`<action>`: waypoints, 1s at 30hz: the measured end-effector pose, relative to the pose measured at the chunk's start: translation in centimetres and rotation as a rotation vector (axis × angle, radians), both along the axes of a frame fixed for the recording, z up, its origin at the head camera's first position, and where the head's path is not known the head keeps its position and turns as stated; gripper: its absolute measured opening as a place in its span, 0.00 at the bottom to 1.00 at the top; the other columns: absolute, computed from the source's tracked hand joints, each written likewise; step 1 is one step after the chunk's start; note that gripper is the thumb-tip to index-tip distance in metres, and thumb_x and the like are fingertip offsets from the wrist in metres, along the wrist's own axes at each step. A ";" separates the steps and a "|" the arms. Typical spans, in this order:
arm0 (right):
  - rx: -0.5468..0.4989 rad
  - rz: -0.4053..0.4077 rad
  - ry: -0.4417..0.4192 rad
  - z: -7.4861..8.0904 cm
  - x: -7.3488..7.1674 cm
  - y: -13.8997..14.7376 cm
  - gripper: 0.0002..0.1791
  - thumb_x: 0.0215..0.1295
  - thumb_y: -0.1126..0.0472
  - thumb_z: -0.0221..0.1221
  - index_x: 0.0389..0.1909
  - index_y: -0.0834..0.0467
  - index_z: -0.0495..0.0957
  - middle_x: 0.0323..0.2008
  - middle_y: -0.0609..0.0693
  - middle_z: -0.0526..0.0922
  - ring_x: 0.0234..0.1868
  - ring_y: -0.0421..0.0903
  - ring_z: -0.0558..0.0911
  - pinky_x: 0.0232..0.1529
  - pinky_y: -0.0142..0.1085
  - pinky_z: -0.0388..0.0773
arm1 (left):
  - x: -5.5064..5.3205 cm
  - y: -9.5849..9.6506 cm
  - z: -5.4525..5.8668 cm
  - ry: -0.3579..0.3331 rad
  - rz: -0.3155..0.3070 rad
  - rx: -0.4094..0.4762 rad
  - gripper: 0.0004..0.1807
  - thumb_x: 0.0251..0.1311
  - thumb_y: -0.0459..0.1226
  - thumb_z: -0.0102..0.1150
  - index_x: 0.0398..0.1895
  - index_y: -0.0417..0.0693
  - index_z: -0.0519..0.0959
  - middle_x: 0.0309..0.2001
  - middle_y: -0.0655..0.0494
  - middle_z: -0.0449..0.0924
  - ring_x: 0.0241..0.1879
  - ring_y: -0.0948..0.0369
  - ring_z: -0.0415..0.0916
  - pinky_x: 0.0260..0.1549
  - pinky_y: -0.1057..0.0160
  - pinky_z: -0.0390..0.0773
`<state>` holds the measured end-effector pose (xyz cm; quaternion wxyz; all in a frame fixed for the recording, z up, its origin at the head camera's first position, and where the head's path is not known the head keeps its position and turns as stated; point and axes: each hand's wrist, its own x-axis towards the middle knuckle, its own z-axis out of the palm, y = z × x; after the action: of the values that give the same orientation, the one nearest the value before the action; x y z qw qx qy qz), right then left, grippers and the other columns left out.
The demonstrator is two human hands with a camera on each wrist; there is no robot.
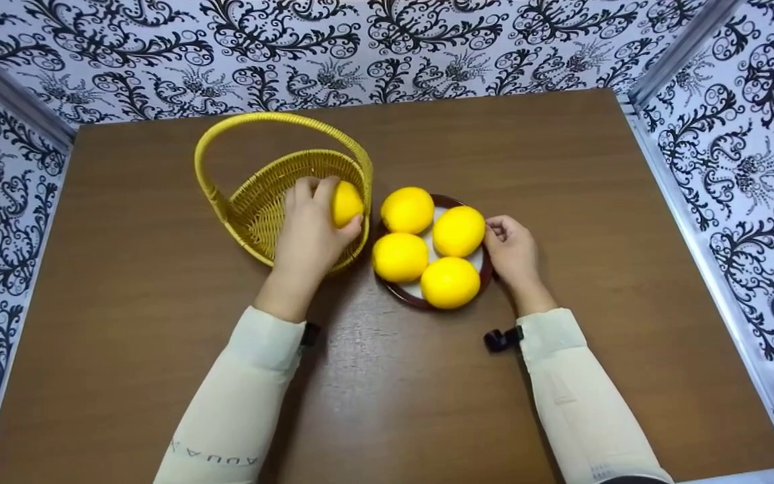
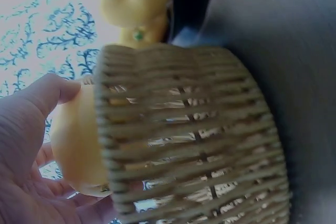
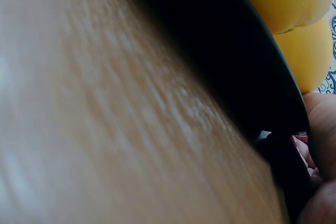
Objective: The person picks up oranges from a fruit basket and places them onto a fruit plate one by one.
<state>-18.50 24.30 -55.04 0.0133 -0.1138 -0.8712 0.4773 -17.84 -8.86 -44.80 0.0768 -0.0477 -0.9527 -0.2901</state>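
My left hand (image 1: 311,228) holds a yellow lemon (image 1: 346,204) with fingers and thumb around it, at the right side inside the yellow wicker basket (image 1: 263,208). In the left wrist view the basket's woven wall (image 2: 184,135) hides part of that lemon (image 2: 79,135). My right hand (image 1: 513,252) pinches the right rim of a round plate (image 1: 411,291) with a dark rim and a pale middle. Several lemons (image 1: 450,282) lie on the plate. The right wrist view shows the plate's dark side (image 3: 226,61) between thumb and fingers, partly hidden.
The basket's tall arched handle (image 1: 273,117) stands upright over it, left of the plate. Both rest on a brown wooden table (image 1: 387,390). Patterned panels (image 1: 427,47) wall in the back and sides. Small dark devices (image 1: 502,339) are worn at the wrists.
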 end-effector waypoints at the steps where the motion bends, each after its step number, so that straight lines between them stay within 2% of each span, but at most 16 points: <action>1: 0.002 0.001 -0.004 0.0 0.0 0.0 0.14 0.75 0.51 0.60 0.48 0.57 0.85 0.36 0.51 0.82 0.36 0.46 0.78 0.38 0.29 0.76 | 0.2 0.1 0.1 0.010 -0.002 0.002 0.35 0.60 0.48 0.71 0.68 0.47 0.74 0.63 0.39 0.70 0.64 0.42 0.66 0.61 0.45 0.77; 9: 0.000 0.001 -0.015 0.1 0.1 0.0 0.14 0.75 0.51 0.60 0.49 0.57 0.84 0.37 0.52 0.82 0.37 0.47 0.78 0.37 0.29 0.76 | 2.1 1.0 0.5 0.103 -0.011 0.010 0.33 0.59 0.46 0.72 0.66 0.46 0.75 0.62 0.39 0.70 0.64 0.42 0.66 0.59 0.47 0.79; 16: 0.004 0.001 0.018 0.0 0.1 0.0 0.15 0.74 0.51 0.61 0.48 0.57 0.85 0.35 0.50 0.82 0.34 0.45 0.77 0.34 0.28 0.75 | 3.3 2.3 1.0 0.130 -0.039 0.047 0.34 0.59 0.46 0.72 0.67 0.45 0.75 0.62 0.40 0.70 0.65 0.44 0.67 0.61 0.48 0.79; 22: 0.010 -0.003 0.019 0.0 0.1 0.0 0.15 0.74 0.50 0.61 0.48 0.57 0.85 0.35 0.50 0.82 0.34 0.45 0.77 0.34 0.28 0.75 | 3.8 3.9 0.9 0.165 -0.080 0.043 0.34 0.60 0.45 0.72 0.68 0.45 0.75 0.64 0.40 0.70 0.66 0.45 0.67 0.62 0.50 0.79; 30: -0.015 -0.009 0.001 0.2 0.1 -0.1 0.15 0.74 0.50 0.61 0.49 0.57 0.85 0.37 0.51 0.83 0.36 0.47 0.78 0.35 0.29 0.76 | 3.9 5.9 0.1 0.259 -0.148 0.046 0.32 0.59 0.44 0.72 0.66 0.45 0.75 0.64 0.40 0.70 0.66 0.44 0.68 0.63 0.52 0.79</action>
<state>-18.39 24.22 -54.83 0.0150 -0.1175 -0.8670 0.4839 -13.98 -2.95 -44.74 0.1784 -0.1531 -0.9218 -0.3082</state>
